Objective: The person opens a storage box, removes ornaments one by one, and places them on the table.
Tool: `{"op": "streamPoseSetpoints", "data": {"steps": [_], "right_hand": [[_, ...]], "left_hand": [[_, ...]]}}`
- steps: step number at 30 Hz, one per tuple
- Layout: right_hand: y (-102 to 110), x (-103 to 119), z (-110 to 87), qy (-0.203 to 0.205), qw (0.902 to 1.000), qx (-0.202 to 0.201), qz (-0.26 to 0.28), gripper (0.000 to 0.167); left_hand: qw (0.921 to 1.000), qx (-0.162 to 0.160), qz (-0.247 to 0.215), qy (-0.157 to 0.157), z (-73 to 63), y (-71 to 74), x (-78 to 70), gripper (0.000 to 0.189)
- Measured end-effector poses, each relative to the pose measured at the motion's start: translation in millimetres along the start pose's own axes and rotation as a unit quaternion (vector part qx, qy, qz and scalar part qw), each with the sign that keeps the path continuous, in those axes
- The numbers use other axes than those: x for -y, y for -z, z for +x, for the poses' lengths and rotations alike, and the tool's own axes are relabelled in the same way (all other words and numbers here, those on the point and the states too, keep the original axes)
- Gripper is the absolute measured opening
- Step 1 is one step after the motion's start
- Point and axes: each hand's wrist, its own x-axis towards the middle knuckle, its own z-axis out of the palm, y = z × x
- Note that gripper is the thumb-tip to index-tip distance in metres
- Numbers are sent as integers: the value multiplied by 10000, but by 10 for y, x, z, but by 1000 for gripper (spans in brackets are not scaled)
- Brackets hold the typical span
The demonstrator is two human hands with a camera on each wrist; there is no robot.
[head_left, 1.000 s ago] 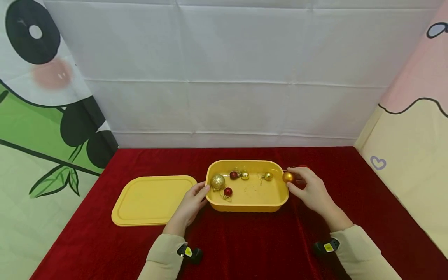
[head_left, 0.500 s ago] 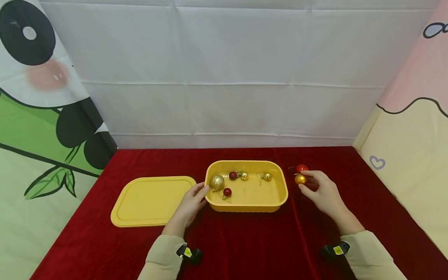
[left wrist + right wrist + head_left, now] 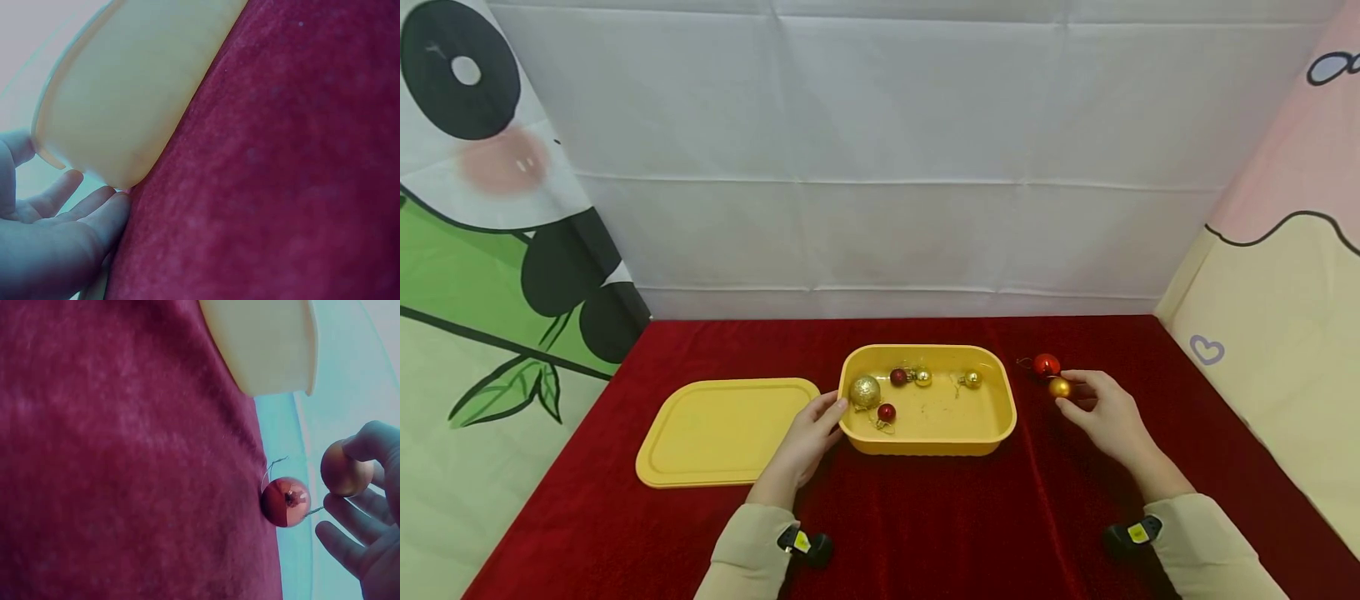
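Observation:
A yellow plastic box (image 3: 940, 417) stands on the red cloth with several small Christmas baubles inside. Its left end is held by my left hand (image 3: 808, 437), thumb at the rim and fingertips against the outer wall (image 3: 125, 106). To the right of the box, my right hand (image 3: 1105, 412) pinches a gold bauble (image 3: 1059, 387) between thumb and fingers. In the right wrist view the gold bauble (image 3: 345, 470) is off the cloth. Just beyond it a shiny red bauble (image 3: 1046, 364) lies on the cloth, a thin wire loop beside it.
A yellow lid (image 3: 726, 433) lies flat on the red cloth (image 3: 925, 525), left of the box. In the box are a large glittery gold bauble (image 3: 865, 392), small gold ones and dark red ones (image 3: 887, 413). A white sheet (image 3: 910, 150) hangs behind the table.
My right hand has carried the gold bauble rightward, away from the box's right rim, bringing the red bauble into fuller view. My left hand and the box have stayed put.

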Motion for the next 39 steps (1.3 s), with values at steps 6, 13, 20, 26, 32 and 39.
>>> {"op": "streamPoseSetpoints", "data": {"steps": [6, 13, 20, 26, 32, 39], "right_hand": [[4, -72, 30, -195, 9996, 192, -55, 38], [15, -115, 77, -510, 9970, 549, -188, 38], [12, -161, 122, -697, 9935, 819, -376, 37], [-19, -161, 146, -790, 9910, 959, -497, 37], [-53, -167, 162, -857, 9893, 1062, -524, 38], [-68, -157, 176, -877, 9879, 1167, -527, 39]], "left_hand": [[10000, 8, 15, -11, -14, 2, -7, 52], [10000, 28, -1, 46, -41, -1, -42, 52], [10000, 31, 3, 78, -57, -3, -67, 52], [10000, 8, 8, 57, -66, -5, -65, 52], [10000, 19, 3, 68, -64, -8, -70, 53], [10000, 18, -12, 66, -57, -5, -63, 53]]}}
